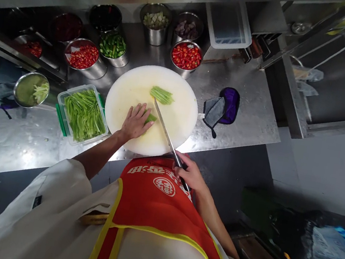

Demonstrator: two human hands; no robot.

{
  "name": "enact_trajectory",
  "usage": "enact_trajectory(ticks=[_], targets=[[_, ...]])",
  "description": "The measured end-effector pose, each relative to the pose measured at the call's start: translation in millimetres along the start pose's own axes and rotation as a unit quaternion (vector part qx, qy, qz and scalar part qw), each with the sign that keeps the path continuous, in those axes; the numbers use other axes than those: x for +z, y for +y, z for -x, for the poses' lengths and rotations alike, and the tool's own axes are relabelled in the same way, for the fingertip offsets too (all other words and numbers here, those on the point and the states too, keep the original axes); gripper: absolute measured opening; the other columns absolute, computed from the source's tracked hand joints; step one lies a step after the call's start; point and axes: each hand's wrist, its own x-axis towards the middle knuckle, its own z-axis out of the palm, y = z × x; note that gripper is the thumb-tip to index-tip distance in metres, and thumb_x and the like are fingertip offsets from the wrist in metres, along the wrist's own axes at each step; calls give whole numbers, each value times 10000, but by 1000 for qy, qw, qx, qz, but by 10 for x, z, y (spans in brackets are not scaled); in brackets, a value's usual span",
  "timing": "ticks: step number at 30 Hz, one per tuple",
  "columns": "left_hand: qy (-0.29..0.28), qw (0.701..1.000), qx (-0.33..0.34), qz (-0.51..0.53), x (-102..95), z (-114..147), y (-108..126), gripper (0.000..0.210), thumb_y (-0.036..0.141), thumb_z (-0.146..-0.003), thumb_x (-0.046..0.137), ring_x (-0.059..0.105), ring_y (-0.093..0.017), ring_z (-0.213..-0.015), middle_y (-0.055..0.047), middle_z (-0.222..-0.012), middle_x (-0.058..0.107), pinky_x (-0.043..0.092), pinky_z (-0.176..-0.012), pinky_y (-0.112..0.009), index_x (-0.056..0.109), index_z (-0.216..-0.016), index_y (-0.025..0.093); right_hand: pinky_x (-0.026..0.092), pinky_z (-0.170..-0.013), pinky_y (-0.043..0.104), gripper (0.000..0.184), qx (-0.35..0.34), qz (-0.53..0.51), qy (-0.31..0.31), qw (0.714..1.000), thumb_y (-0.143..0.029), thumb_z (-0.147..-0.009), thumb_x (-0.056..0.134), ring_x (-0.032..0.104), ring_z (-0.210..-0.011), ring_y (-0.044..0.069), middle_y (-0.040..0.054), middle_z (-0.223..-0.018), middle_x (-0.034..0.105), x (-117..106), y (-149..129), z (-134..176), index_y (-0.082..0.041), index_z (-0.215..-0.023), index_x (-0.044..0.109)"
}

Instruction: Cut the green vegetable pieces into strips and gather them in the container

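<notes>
My left hand (pixel 134 121) lies flat with its fingers spread on a round white cutting board (pixel 181 100). Under and beside its fingers shows a green vegetable piece (pixel 150 119), partly hidden by the hand. My right hand (pixel 189 172) is wrapped round the black handle of a long kitchen knife (pixel 165 132), near the board's front edge. The blade slants up and left across the board, its tip by a small bundle of pale green vegetable strips (pixel 163 95). What kind of vegetable this is, I cannot tell.
Left of the board stands a clear container of green strips (pixel 85 114); beyond it, a metal bowl (pixel 22 90). Metal pots of red chopped chillies (pixel 186 56) and green chopped chillies (pixel 113 45) line the back. A grey and purple cloth (pixel 228 105) lies on the right.
</notes>
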Motion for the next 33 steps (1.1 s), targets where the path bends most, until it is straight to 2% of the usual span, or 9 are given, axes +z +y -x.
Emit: enact_trajectory(ticks=[6,14,18,20,23,25,27,29,33], targets=[[13,1000,21,-9,24,29,-17,697,555,-1046,286,217,-387,-1579,-168,-1679,308,152,-1271,-610,354,-1601,139,452,-509,235,767,-1,3,-13,1000,-263,-756,664,533,-522,82,-45,-791,627,-71,-65,7,-179,-1506,530],[1,1000,18,-6,18,95,-24,750,570,-1041,270,182,-364,-1595,-169,-1685,290,142,-1302,-548,331,-1607,82,440,-440,213,784,20,-5,-49,999,-247,-732,656,530,-507,79,-43,-817,638,-228,-100,-63,-228,-1505,530],[-6,997,-24,73,14,79,-135,713,569,-1040,288,193,-328,-1598,-134,-1693,282,181,-1306,-538,344,-1612,147,485,-451,230,804,35,-11,-72,997,-245,-717,645,553,-511,93,-41,-809,646,-352,-144,-117,-240,-1510,517],[44,979,-94,174,-15,96,-260,686,551,-1059,228,283,-279,-1575,-126,-1690,296,282,-1285,-479,306,-1626,173,500,-457,240,814,45,-12,-86,995,-243,-714,631,567,-520,104,-40,-808,652,-424,-191,-146,-241,-1518,504],[171,917,-218,287,-71,219,-432,701,572,-1067,139,442,-241,-1494,-158,-1663,350,429,-1199,-420,239,-1635,173,500,-449,239,818,57,-4,-113,992,-247,-728,615,568,-524,109,-46,-806,646,-537,-256,-199,-247,-1534,478],[195,906,-249,280,-78,357,-447,789,683,-1023,264,493,-279,-1453,-187,-1634,390,462,-1168,-453,249,-1622,169,499,-444,237,821,58,3,-131,990,-253,-742,609,562,-524,106,-49,-813,636,-608,-287,-243,-249,-1549,454],[152,935,-233,221,-38,497,-351,975,782,-890,514,480,-345,-1451,-213,-1604,423,435,-1186,-511,291,-1602,154,498,-447,236,805,57,10,-143,988,-257,-753,610,558,-528,103,-48,-826,629,-668,-310,-285,-241,-1543,454],[94,963,-205,148,42,596,-188,1118,777,-752,700,432,-395,-1473,-237,-1583,441,368,-1233,-549,332,-1580,122,494,-452,234,766,60,19,-156,986,-260,-765,612,552,-530,98,-43,-838,629,-716,-332,-319,-228,-1517,473],[73,971,-212,82,194,633,65,1063,643,-772,746,383,-398,-1496,-248,-1577,439,301,-1271,-544,333,-1568,74,479,-455,225,708,60,26,-173,983,-273,-788,605,549,-532,90,-39,-852,627,-773,-387,-359,-217,-1483,481]])
